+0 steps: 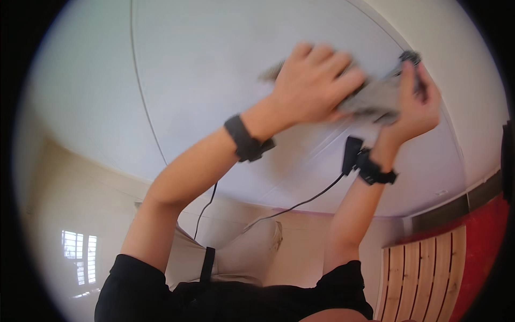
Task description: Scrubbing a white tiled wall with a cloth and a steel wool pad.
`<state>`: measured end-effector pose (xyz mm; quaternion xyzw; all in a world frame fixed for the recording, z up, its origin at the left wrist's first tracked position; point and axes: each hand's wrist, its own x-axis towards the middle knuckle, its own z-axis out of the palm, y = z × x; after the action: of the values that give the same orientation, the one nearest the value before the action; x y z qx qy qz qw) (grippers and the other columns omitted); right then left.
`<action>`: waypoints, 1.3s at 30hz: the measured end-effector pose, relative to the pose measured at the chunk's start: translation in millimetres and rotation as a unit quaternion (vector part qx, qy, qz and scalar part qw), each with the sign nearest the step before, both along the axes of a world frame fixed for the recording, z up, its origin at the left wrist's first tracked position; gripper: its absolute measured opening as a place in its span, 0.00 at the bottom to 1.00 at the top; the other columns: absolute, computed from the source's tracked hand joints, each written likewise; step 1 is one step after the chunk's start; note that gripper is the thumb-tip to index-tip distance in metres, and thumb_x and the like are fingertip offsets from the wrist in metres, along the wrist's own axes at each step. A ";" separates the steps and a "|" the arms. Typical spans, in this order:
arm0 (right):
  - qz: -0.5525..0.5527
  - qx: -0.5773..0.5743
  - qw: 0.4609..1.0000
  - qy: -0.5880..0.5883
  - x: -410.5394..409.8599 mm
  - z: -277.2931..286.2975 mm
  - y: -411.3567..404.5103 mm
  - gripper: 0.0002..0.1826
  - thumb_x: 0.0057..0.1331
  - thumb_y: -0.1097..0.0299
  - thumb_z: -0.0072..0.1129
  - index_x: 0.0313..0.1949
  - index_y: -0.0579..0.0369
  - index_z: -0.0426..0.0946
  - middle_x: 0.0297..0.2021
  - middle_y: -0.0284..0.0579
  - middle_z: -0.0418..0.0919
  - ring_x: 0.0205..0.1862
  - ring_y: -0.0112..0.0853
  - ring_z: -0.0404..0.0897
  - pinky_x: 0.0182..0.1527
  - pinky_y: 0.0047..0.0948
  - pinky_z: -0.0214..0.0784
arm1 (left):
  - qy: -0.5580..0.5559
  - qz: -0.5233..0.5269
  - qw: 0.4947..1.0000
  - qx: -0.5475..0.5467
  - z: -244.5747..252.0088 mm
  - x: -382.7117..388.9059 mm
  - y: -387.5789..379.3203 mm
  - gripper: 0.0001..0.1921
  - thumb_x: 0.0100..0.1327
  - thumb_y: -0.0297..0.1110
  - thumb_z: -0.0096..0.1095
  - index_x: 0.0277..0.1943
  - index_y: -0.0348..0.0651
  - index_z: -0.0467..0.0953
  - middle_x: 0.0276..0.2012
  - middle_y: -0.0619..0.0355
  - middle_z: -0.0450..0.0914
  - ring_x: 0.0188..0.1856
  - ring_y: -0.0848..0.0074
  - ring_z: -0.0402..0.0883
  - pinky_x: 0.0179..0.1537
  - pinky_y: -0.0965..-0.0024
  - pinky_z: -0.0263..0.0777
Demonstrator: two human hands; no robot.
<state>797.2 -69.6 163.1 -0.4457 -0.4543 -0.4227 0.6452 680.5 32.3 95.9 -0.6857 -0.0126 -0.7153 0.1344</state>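
A crumpled grey cloth (372, 96) stretches between my two hands, in front of a smooth white wall panel (209, 72). My left hand (316, 82) is closed over its left part, back of the hand towards me, and a loose end sticks out past the knuckles. At the other end, my right hand (422, 98) pinches the cloth between thumb and fingers, with a darker bunched tip (410, 57) showing above them. Both hands and the cloth are motion-blurred. Whether the cloth touches the panel I cannot tell.
Black straps (243, 139) circle both wrists, and a black cable (299, 205) hangs from the right one. At lower right lies a slatted wooden panel (422, 273) beside a red surface (483, 241). A glossy pale floor (48, 201) reflects a window.
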 end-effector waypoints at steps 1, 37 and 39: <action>0.097 0.003 0.995 0.021 -2.6 24.3 -8.1 0.09 0.58 0.75 0.70 0.39 0.60 0.84 0.32 0.43 0.82 0.32 0.32 0.79 0.35 0.27 0.73 | -0.036 0.002 0.999 -0.004 30.4 3.9 -5.0 0.25 0.38 0.52 0.74 0.39 0.53 0.77 0.36 0.61 0.74 0.37 0.67 0.70 0.39 0.63 0.56; -0.184 -0.082 0.973 -0.111 6.1 32.4 -55.9 0.09 0.60 0.76 0.66 0.41 0.61 0.83 0.36 0.44 0.84 0.37 0.32 0.81 0.40 0.26 0.73 | 0.026 -0.034 0.999 0.026 -35.4 -5.0 -32.0 0.20 0.37 0.40 0.71 0.37 0.58 0.72 0.33 0.66 0.70 0.37 0.72 0.71 0.35 0.68 0.58; -0.201 -0.096 0.964 -0.143 11.5 -1.5 -58.2 0.07 0.59 0.77 0.66 0.38 0.60 0.84 0.36 0.43 0.84 0.36 0.34 0.81 0.40 0.28 0.72 | 0.041 -0.038 0.998 0.031 -37.5 -6.1 -33.1 0.21 0.35 0.39 0.71 0.36 0.59 0.72 0.33 0.66 0.70 0.36 0.73 0.70 0.35 0.69 0.58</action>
<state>808.7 -127.8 161.6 -0.5229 -0.4815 -0.5573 0.4291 674.4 -0.8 58.4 -0.7097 0.0411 -0.6915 0.1282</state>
